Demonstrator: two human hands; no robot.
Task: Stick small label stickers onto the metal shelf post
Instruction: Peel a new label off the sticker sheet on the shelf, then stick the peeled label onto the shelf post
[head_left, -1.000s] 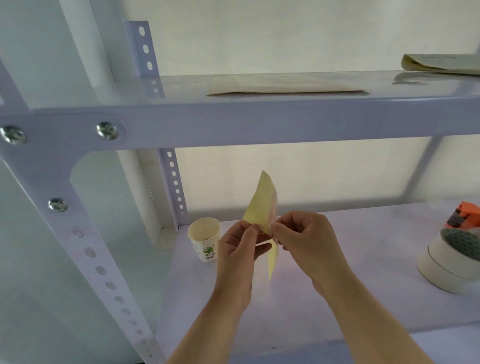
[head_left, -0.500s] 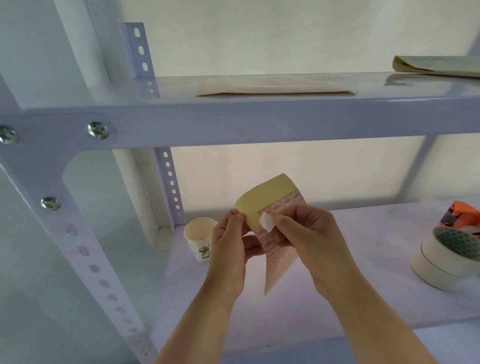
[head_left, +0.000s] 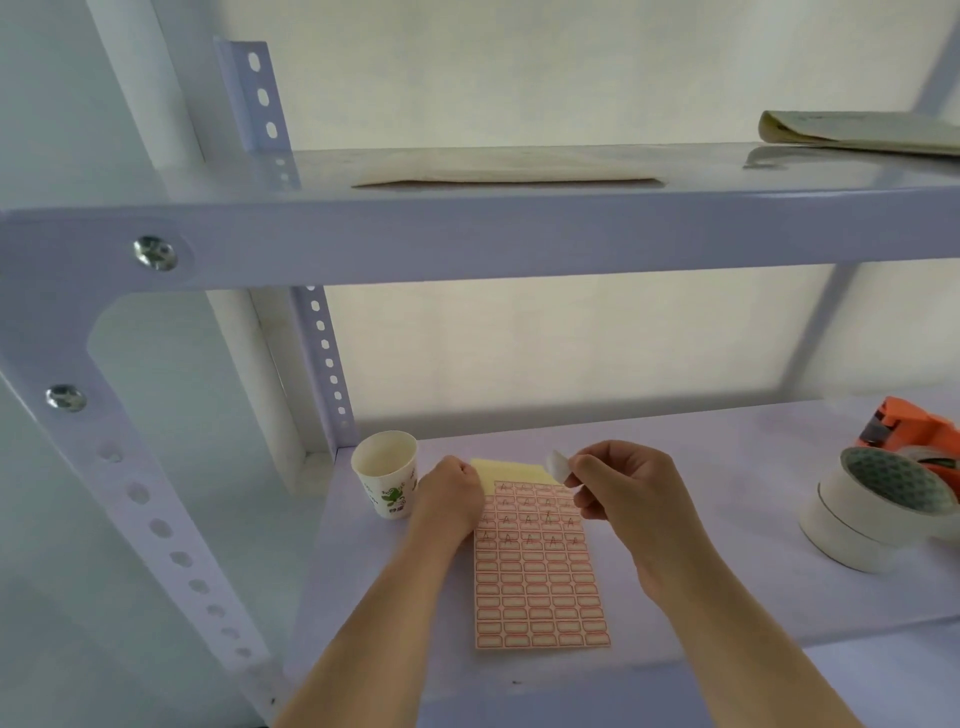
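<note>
Pale shelf (head_left: 727, 519), sticker sheet (head_left: 540, 571) flat.

- Sticker sheet (head_left: 540, 571), lower middle of the frame, flat on the shelf board (head_left: 727, 519): several of the red-bordered labels in its upper rows carry a handwritten mark that looks like a capital "A". The rows below them are blank.
- Paper cup (head_left: 385, 474), left of the sheet's top: a green cartoon print with a few small dark characters beside it, too small to read.
- Peeled sticker (head_left: 557, 462), pinched in the right hand (head_left: 621, 486) above the sheet's top edge: the side that shows is plain white, with no writing visible.
- Folded papers (head_left: 857, 132), upper right of the frame: faint print, not legible.
</note>
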